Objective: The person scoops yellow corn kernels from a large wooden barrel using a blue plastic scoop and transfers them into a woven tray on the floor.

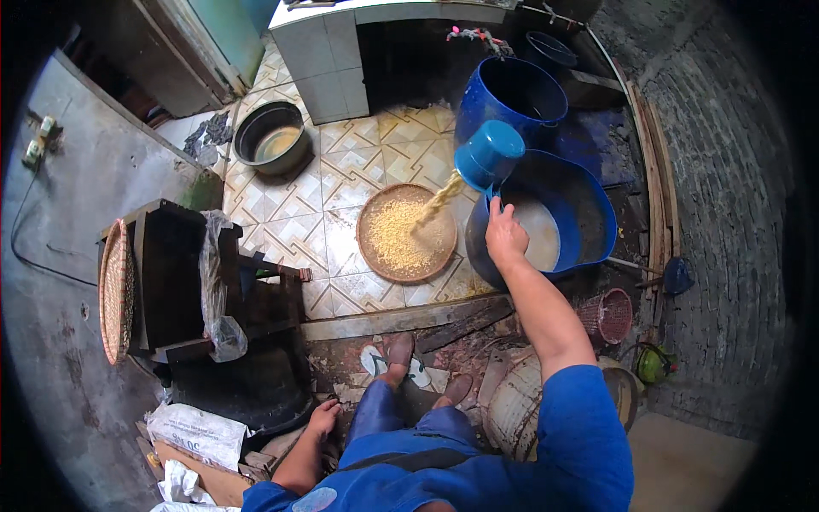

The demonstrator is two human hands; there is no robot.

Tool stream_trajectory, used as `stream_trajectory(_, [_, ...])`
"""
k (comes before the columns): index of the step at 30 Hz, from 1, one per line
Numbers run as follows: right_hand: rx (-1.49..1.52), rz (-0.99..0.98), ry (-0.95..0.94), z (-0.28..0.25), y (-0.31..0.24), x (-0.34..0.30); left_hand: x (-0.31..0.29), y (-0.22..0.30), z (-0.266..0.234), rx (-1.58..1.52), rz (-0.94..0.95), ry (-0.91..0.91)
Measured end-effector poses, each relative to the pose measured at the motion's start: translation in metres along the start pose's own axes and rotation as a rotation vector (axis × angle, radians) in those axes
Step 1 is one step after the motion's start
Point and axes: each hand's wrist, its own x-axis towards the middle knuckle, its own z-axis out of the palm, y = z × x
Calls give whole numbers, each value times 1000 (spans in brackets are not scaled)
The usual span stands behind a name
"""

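My right hand (505,230) is closed around the handle of a blue plastic dipper (490,154), held tilted over the floor. A stream of pale yellow beans or kernels (437,205) pours from its rim. They land on a round woven tray (362,243), which lies on the tiles with a spread of the same yellow pieces on it. Just right of the tray stands a large blue tub (601,235) with cloudy liquid inside, below my right hand. Lower left, my left hand (324,418) hangs beside my leg, fingers loosely bent and apart, holding nothing.
A dark basin (277,162) with some liquid sits at the far left of the tiles. Behind the tub is a blue barrel (512,98). Another woven tray (117,290) leans against a dark stand. A raised sill (401,318) edges the tiles before my feet; a red basket (607,316) is at right.
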Motion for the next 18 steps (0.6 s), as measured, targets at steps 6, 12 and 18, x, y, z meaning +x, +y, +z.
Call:
stream_trajectory(6, [248, 130, 87, 15, 34, -36, -23, 48, 13, 79, -33, -51])
stream_trajectory(12, [2163, 463, 12, -6, 99, -145, 8, 42, 3, 229, -40, -94])
stream_trajectory(18, [2005, 838, 669, 26, 190, -313, 4, 91, 42, 466, 142, -173])
